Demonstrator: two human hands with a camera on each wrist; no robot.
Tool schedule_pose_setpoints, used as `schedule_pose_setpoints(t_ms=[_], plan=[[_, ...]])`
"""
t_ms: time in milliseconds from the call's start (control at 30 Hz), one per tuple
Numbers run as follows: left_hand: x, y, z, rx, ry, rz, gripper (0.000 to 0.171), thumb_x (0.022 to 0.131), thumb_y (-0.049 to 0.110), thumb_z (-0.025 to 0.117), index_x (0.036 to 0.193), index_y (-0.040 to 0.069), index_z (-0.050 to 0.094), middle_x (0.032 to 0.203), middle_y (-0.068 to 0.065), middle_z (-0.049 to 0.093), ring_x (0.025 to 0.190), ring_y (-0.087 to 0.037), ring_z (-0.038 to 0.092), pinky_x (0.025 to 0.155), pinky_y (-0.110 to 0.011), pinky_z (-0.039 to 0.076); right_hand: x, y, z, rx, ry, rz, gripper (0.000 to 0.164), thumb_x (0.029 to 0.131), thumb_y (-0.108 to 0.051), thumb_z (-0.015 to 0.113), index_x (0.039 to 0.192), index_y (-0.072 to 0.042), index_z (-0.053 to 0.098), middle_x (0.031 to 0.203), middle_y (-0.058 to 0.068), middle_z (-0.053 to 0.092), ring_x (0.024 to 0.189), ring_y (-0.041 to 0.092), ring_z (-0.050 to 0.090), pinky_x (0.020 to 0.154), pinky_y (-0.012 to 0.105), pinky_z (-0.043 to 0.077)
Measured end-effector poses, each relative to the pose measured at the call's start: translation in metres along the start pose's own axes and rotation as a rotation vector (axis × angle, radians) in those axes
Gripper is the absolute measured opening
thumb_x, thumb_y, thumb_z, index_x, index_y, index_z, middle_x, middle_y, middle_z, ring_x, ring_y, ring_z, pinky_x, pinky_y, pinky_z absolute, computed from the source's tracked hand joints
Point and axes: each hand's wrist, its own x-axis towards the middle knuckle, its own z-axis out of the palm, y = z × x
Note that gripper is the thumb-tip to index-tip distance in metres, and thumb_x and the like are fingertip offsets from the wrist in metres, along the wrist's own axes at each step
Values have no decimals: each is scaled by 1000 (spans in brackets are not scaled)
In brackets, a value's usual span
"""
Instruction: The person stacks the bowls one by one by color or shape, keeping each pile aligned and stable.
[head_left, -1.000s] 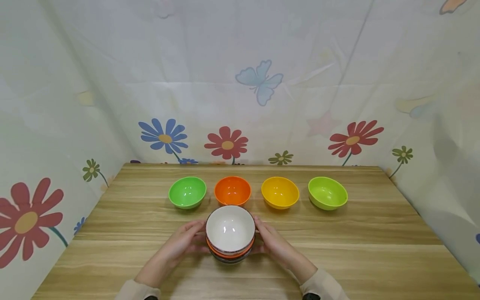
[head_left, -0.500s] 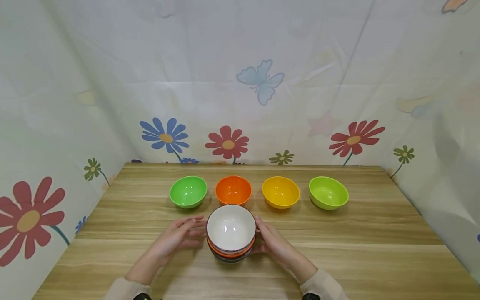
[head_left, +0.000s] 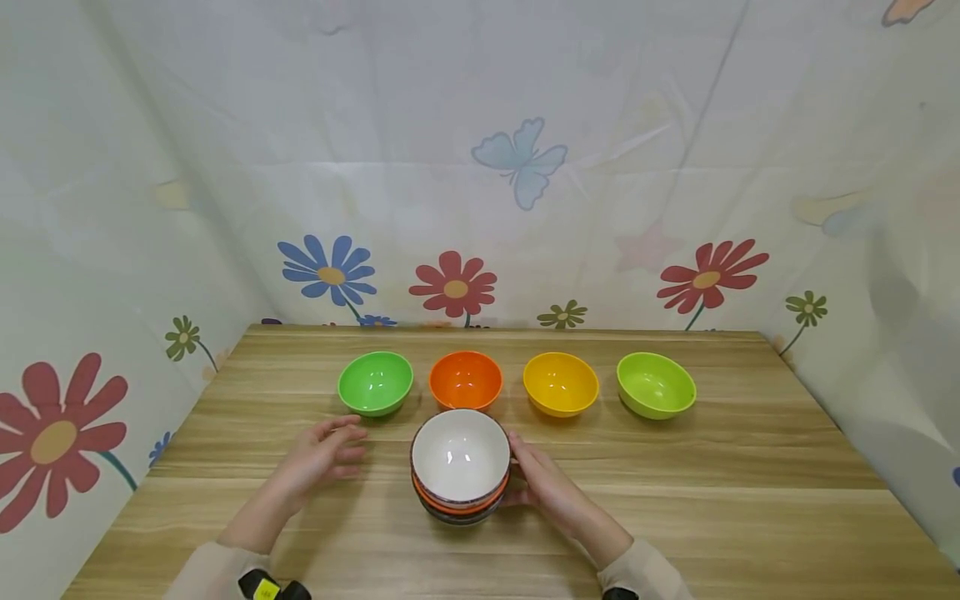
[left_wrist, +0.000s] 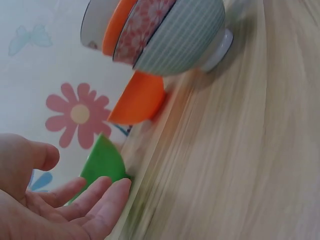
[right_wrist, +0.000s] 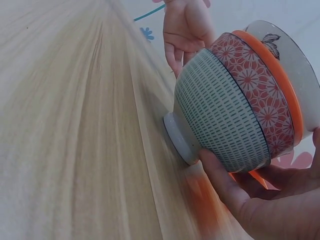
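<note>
A stack of nested bowls rests upright on the wooden table near its middle. Its top bowl (head_left: 461, 457) is white inside. Beneath it in the right wrist view come an orange bowl (right_wrist: 284, 80), a red flower-patterned bowl (right_wrist: 255, 85) and a footed bowl with green dashes (right_wrist: 220, 115). My right hand (head_left: 551, 487) holds the stack's right side, thumb by the upper rim and fingers around the lower bowl. Apart from the stack, to its left, my left hand (head_left: 322, 454) is empty with relaxed fingers, just in front of a green bowl (head_left: 375, 385).
Behind the stack, in a row with the green bowl, stand another orange bowl (head_left: 465, 379), a yellow bowl (head_left: 561, 385) and a lime bowl (head_left: 656, 387). A flower-printed curtain (head_left: 420, 200) encloses the back and sides of the table (head_left: 750, 467).
My left hand has let go of the stack and moved left, away from it. The stack has stayed in place with my right hand still at its side.
</note>
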Motion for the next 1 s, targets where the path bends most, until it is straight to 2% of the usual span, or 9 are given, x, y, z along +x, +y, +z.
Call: schedule_pose_setpoints(t_ms=[167,267,333,467,633,767,1000], plan=[[7,-3,-19,27,24,17,52,96,21,44,135,-8,29,127,-28,48,105,-33,58,81,-42,53,0,0,-1,-1,0,-2,68,100,-45,23,140,9,24,140,29,30,127,43,34,83,50,51],[17,-12,-33,5,18,11,55,95,25,48,135,-7,29,118,-16,58,97,-23,62,79,-39,55,0,0,-1,-2,-2,-3,69,99,-46,23,140,9,24,140,29,31,126,42,35,84,49,51],[22,-16,-40,-8,8,16,59,93,26,50,135,-8,27,117,-13,58,94,-19,61,78,-38,55,0,0,-1,-5,-3,-2,68,99,-46,23,140,9,25,140,29,31,125,42,36,84,49,51],[28,-15,-48,-10,41,12,61,92,27,52,136,-8,28,118,-17,56,89,-16,61,75,-36,56,0,0,0,-5,-7,-1,67,100,-44,22,140,9,25,139,29,32,125,41,37,84,49,51],[29,-2,-50,75,121,1,62,91,29,53,137,-6,29,121,-19,51,89,-18,59,74,-31,56,0,0,1,-5,-12,-3,69,99,-46,23,139,10,25,139,29,32,125,41,36,83,49,51],[28,12,-46,140,169,-27,58,94,26,47,139,-5,28,132,-28,40,96,-24,55,77,-31,55,0,0,0,-12,-18,-7,73,98,-50,25,140,9,25,141,28,31,127,42,33,83,49,51],[38,22,-45,201,193,-42,56,95,24,46,140,-4,28,132,-29,40,103,-29,55,77,-32,55,0,-1,1,-10,-12,-8,72,98,-50,25,141,7,24,140,28,31,127,41,34,83,48,52]])
